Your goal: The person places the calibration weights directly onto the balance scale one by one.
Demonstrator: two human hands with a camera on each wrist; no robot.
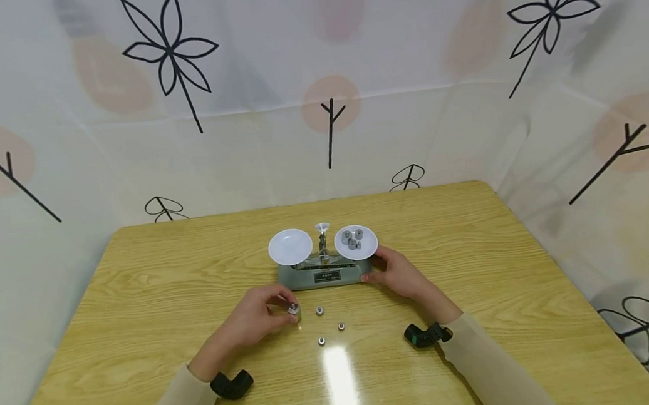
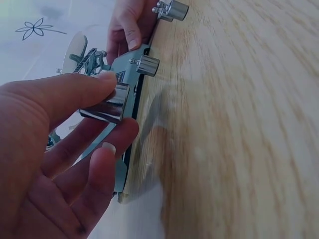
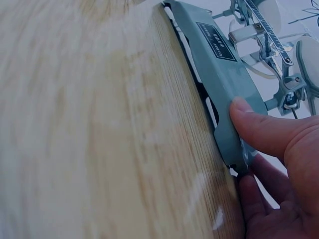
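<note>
Between thumb and fingers, my left hand [image 1: 259, 314] pinches a large silver balance weight [image 2: 112, 105] with a knob on top. It is in front of the left end of a grey-green balance scale [image 1: 301, 278]. My right hand [image 1: 397, 276] grips the right end of the scale's base, thumb [image 3: 259, 124] on the front and fingers behind. The scale's left pan [image 1: 290, 247] is bare, while its right pan [image 1: 371, 248] bears several small weights [image 1: 352, 244]. The right-hand fingertips are partly hidden behind the base.
Three smaller weights stand loose on the wooden table [image 1: 166, 289] in front of the scale: one nearest the base [image 1: 319, 311], one to the right [image 1: 341, 326] and one closer to me [image 1: 321, 341]. A patterned cloth [image 1: 265, 156] hangs behind the table.
</note>
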